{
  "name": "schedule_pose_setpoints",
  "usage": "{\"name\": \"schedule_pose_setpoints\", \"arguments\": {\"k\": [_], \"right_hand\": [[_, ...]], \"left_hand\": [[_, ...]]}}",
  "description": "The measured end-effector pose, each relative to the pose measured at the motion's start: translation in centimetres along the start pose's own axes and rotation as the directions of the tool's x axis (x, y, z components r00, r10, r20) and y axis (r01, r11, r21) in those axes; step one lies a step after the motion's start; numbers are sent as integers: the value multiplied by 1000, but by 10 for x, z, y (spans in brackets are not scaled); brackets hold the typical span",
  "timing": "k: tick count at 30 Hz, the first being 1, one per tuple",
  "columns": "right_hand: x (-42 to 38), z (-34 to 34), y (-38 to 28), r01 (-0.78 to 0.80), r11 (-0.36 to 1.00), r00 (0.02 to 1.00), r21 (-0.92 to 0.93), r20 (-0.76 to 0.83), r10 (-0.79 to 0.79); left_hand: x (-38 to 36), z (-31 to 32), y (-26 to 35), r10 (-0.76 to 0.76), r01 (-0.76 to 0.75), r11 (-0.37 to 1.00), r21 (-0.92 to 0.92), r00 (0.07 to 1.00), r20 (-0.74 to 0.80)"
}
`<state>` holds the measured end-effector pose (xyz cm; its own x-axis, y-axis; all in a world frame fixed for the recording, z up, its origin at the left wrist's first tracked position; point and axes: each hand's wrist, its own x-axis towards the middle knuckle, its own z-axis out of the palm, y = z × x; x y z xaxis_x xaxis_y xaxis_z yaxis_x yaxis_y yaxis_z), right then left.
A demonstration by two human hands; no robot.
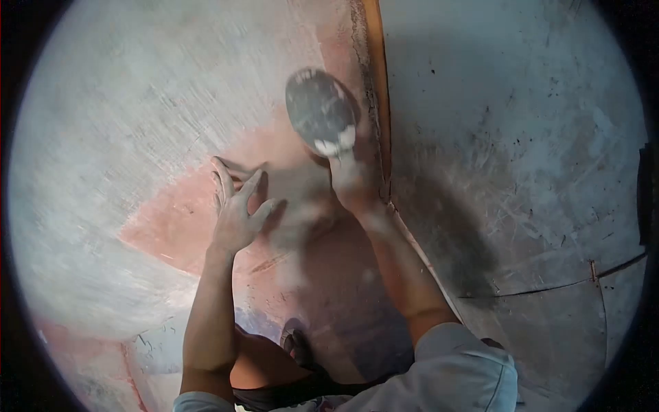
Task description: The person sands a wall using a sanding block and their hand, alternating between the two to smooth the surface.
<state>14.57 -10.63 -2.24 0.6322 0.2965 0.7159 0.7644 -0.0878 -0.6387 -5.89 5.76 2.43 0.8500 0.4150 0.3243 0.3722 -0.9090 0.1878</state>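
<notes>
My right hand (pixel 353 182) is closed around the near end of an oval, dark grey hand tool (pixel 320 111) with white, dusty patches. Its broad face points up towards me, and motion blurs the tool and fingers. It lies over the pink area near the raised edge; contact with the surface is hard to judge. My left hand (pixel 239 209) has its fingers spread and holds nothing. It is over the pink patch (pixel 171 218) of a pale, scratched surface (pixel 144 130). Shadow hides whether its fingertips touch.
An orange-brown edge strip (pixel 377 82) runs down beside the tool. Beyond it stands a grey, scuffed panel (pixel 522 158) with a dark seam (pixel 535 291) low on the right. One of my feet (pixel 296 345) shows below, between my arms.
</notes>
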Motion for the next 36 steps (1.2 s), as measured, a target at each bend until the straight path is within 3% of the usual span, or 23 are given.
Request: {"name": "schedule_pose_setpoints", "arguments": {"k": [2, 3, 4, 6, 7, 10, 11, 14, 17, 19, 21, 22, 23, 25, 26, 28, 29, 30, 32, 33, 34, 35, 36], "right_hand": [[-15, 1, -4, 25, 983, 989, 183, -150, 2], [-8, 15, 8, 131, 886, 967, 445, -254, -15], [-3, 18, 9, 130, 885, 967, 446, -255, -14], [5, 21, 12, 59, 993, 996, -101, -63, -65], [20, 28, 8, -148, 968, 982, -200, 90, 169], [40, 10, -29, -347, 932, 915, -102, 182, 360], [33, 3, -33, -242, 950, 952, -198, 139, 271], [-21, 35, 21, -54, 997, 994, -59, 89, 59], [-76, 19, 39, 159, 976, 980, -147, 144, -138], [-86, 2, 25, -127, 990, 988, 55, -80, 131], [-99, 3, 36, -136, 983, 988, 123, -53, 143], [-98, 1, 37, -141, 970, 987, 199, -44, 153], [-96, 0, 37, -125, 970, 989, 209, -51, 138], [-86, -12, 28, -79, 962, 987, 263, -118, 113], [-84, -14, 28, -66, 961, 986, 267, -130, 104], [-80, -22, 20, -77, 961, 973, 265, -189, 130], [-58, -25, 21, 212, 950, 879, 230, -469, -83], [-60, -24, 22, 212, 951, 887, 226, -454, -89], [-64, -21, 25, 160, 946, 914, 282, -405, -34], [-67, -19, 27, 136, 944, 925, 300, -381, -12], [-70, -16, 30, 108, 942, 929, 318, -370, 18], [-72, -13, 33, 83, 941, 929, 328, -367, 46], [-75, -9, 37, 71, 944, 931, 322, -362, 53]], "left_hand": [[0, -2, -1, 9, -9, 1000, 5, 1000, 15], [0, -1, 0, 14, -14, 1000, 10, 1000, 13], [1, -1, 1, 19, -19, 1000, 10, 1000, 12], [3, 3, 2, 30, -30, 1000, -4, 999, -12], [3, 6, 3, 39, -40, 999, -14, 999, -38], [6, 11, 6, 35, -37, 999, -27, 997, -64], [7, 14, 6, 31, -33, 999, -25, 998, -60], [12, 18, 24, -76, 78, 995, -62, 996, 38], [11, 43, 33, -60, 64, 996, -58, 996, 66], [11, 44, 59, -61, 62, 998, -15, 998, 21], [23, 60, 67, 57, 50, 781, -623, 987, 150], [30, 69, 83, 170, -119, 559, -820, 985, -26], [32, 73, 93, 172, -134, 566, -814, 984, -42], [38, 72, 119, 56, 295, 55, -954, 953, 298], [42, 83, 129, 119, 314, 31, -949, 941, 316], [43, 99, 168, 141, -107, 357, -928, 988, -60], [45, 102, 173, 83, -87, 400, -913, 995, -58], [48, 110, 168, 70, -80, 387, -918, 996, -57], [55, 123, 152, 42, 128, 294, -947, 988, 147], [51, 140, 158, -22, 177, -131, -976, 983, 181], [42, 152, 155, -12, 181, -130, -975, 983, 184], [32, 163, 150, -66, -150, 496, -855, 976, -209], [28, 175, 148, 122, -334, 892, -305, 826, -551]]}}
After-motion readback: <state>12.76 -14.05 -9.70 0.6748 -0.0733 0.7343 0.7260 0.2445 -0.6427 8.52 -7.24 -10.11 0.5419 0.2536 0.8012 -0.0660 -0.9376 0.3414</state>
